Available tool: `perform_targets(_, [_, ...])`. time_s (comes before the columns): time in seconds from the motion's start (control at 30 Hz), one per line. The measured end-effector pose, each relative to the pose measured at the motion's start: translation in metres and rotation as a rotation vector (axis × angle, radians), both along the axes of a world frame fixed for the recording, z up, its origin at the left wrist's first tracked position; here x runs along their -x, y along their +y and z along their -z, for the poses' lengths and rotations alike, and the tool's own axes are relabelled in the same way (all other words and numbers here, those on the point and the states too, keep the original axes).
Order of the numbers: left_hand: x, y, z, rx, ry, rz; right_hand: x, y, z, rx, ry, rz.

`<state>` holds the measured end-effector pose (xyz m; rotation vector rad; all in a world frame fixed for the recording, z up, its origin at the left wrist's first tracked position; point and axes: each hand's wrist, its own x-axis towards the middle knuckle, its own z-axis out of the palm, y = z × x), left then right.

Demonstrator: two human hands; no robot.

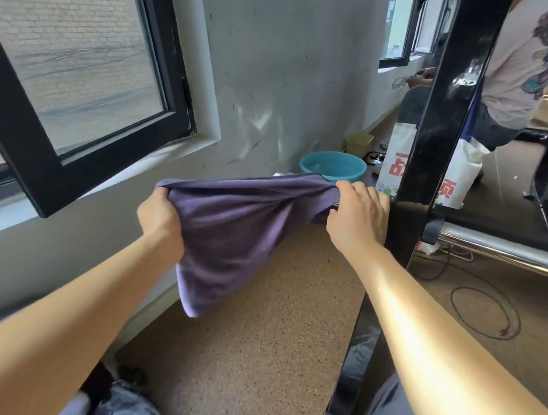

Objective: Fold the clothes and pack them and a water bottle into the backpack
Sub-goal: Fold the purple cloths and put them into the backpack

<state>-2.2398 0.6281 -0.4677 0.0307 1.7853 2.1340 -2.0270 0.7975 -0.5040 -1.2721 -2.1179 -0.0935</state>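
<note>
Arms reach forward, both bare. Left hand (160,219) is fisted on one end of a purple shirt (239,227), right hand (357,217) pinches the other end beside a black post (418,176). The shirt hangs in the air between them, above the floor (257,360). Red characters mark a white bag (459,175), partly hidden.

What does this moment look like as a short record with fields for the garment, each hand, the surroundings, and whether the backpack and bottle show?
garment: purple cloth, held up in the air, hanging slack between the hands
left hand: gripping the left corner
right hand: gripping the right corner, beside the black post
behind: blue basin on the floor by the wall, open window at left
backpack: not in view
water bottle: not in view
</note>
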Motion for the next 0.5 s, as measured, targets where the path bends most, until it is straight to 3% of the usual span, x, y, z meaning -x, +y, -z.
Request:
perform_targets(0.1, [0.005,-0.013,0.002,0.015,0.004,-0.047,0.007,-0.004,0.002,-0.021,-0.042,0.041])
perform_targets(0.37, [-0.007,-0.041,-0.007,-0.051,-0.005,0.26,0.022,-0.023,0.01,0.024,-0.059,-0.01])
perform_targets(0.5, [-0.006,-0.068,-0.017,-0.109,0.036,0.349,0.03,-0.058,0.003,0.115,0.083,-0.353])
